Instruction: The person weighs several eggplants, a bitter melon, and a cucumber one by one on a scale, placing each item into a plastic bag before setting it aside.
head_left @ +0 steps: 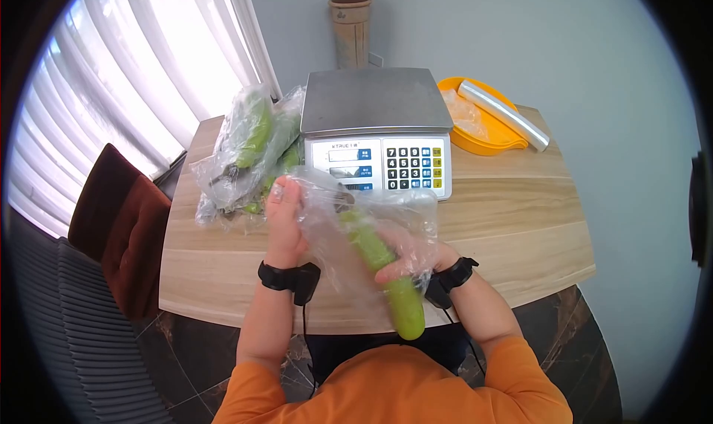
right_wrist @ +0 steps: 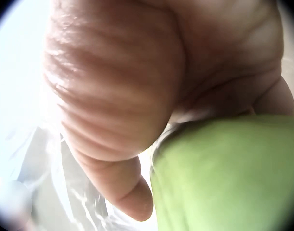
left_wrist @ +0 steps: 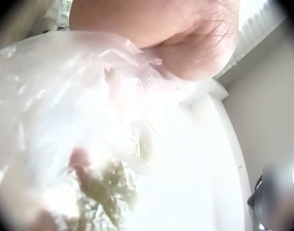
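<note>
While the left hand [head_left: 284,219] pinches the edge of a clear plastic bag [head_left: 327,238] in the head view, the right hand [head_left: 423,257] is curled round a long green gourd [head_left: 375,251], thumb laid across the near side. The gourd is held at a slant above the near part of a wood-grain table [head_left: 512,223]; its rounded lower end points toward the person, and its upper part lies behind or within the film, which one cannot be told. Film also overlaps the right fingers. A digital weighing scale [head_left: 377,101] stands directly beyond the hands. Bagged green vegetables [head_left: 252,141] lie to its left; to its right, a yellow-orange basin [head_left: 475,143] supports a roll of plastic film [head_left: 503,115], one end of which extends past the rim. A brown chair [head_left: 126,223] stands beside the table, and a tall vase [head_left: 351,34] is positioned behind the scale.

In the left wrist view, the bag spreads below the left hand, its film meeting the skin; glare and blur obscure the fingertips.

In the right wrist view, the gourd sits against the right palm, with a digit extended along its side and wrinkled film nearby
</note>
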